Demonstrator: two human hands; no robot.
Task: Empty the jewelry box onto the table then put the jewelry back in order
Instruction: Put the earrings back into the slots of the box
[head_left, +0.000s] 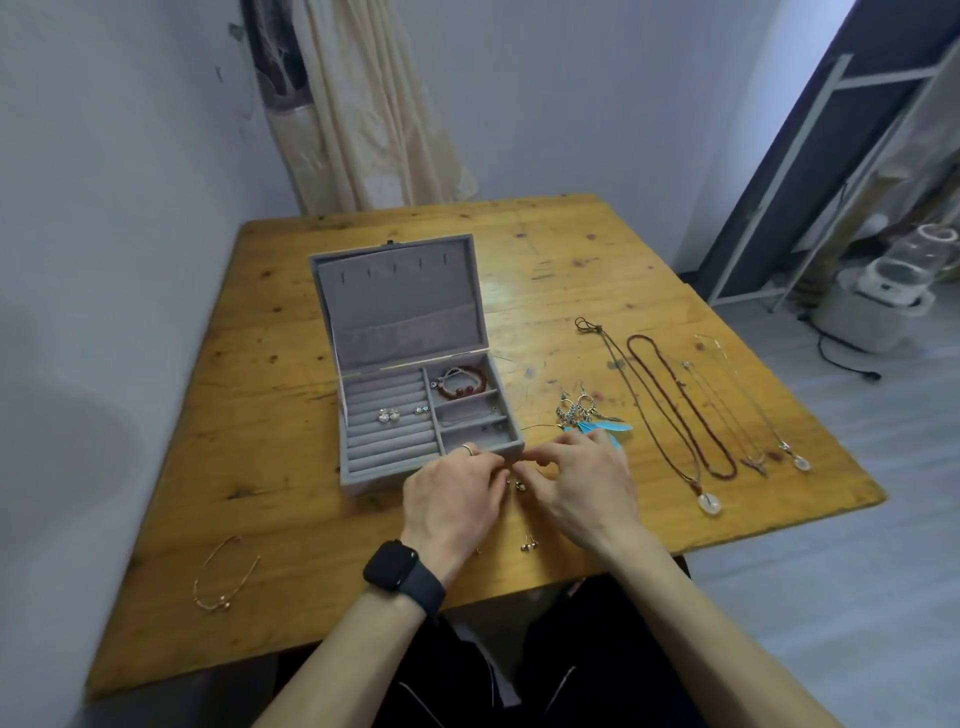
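Hovering fingertips together, left hand (449, 493), right hand (582, 478) curled at jewelry box (374, 474) corner.

Open grey jewelry box (374, 475), lid (400, 301) upright, necklaces (693, 408) beside it

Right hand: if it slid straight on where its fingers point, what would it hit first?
Probably the left hand, fingertips almost meeting; just beyond, a corner of the grey velvet jewelry box.

One jewelry box (379, 475); four necklaces (709, 504) and one gold bracelet (224, 606) on the table (571, 249); two bracelets (458, 392) inside the box.
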